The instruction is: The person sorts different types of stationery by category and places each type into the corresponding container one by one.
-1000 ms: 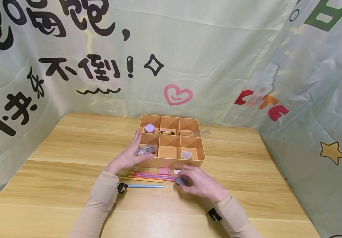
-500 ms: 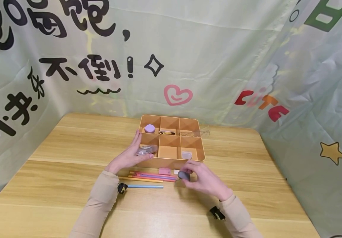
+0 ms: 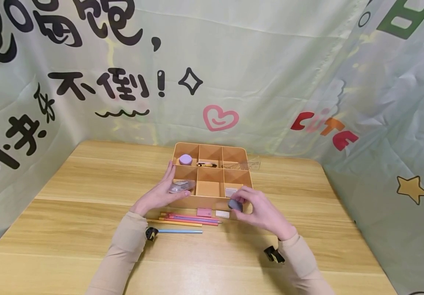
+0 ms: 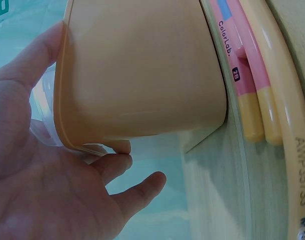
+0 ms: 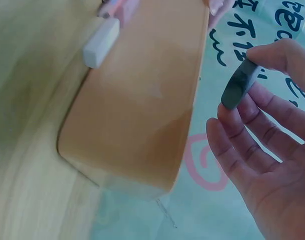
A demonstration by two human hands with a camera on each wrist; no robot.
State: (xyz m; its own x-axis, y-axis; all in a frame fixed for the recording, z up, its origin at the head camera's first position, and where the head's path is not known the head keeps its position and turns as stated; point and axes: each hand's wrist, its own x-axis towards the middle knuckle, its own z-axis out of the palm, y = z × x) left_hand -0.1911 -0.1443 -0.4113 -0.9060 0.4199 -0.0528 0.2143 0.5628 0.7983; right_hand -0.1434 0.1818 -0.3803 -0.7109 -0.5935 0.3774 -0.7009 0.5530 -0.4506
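Observation:
My right hand point(image 3: 267, 211) pinches a flat dark grey oval piece point(image 5: 237, 85) between thumb and fingers, just in front of the right end of an orange compartment box point(image 3: 212, 201). The oval's kind is unclear. With my left hand point(image 3: 156, 197) I hold the box's front left corner, the thumb over the front rim and the fingers along the left side. Inside the front left compartment lies a clear grey-tinted plastic item point(image 3: 181, 186). A pale block point(image 3: 230, 191) sits in the front right one, partly behind my right hand. The front middle compartment shows only its floor.
Before the box lie a pink block point(image 3: 204, 212), a white eraser-like block point(image 3: 222, 214), several pencils point(image 3: 193, 219) and a blue stick point(image 3: 180, 231). The back compartments hold a purple round item point(image 3: 185, 159), a black-and-yellow item point(image 3: 207, 164) and a clear ruler point(image 3: 253, 164) jutting out.
My right hand has lifted the grey oval from beside the pencil tips and moved it up and right towards the box's front right, uncovering the white block. The left hand stays put.

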